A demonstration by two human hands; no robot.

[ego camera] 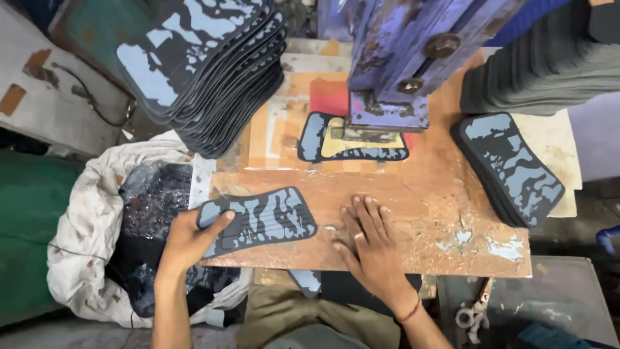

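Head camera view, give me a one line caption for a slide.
Left hand holds a camouflage-patterned pad on the worn bench; right hand rests flat beside it, below the purple press.

press [394, 58] blocks rear, stacks [206, 71] flank, bench [426, 200] centre open

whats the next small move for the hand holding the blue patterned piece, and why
Probably slide the patterned piece up the wooden board toward the press. The left hand grips its left end at the board's near edge, while another piece already lies under the press head, so it may have to wait beside it. The right hand lies flat on the board, holding nothing.
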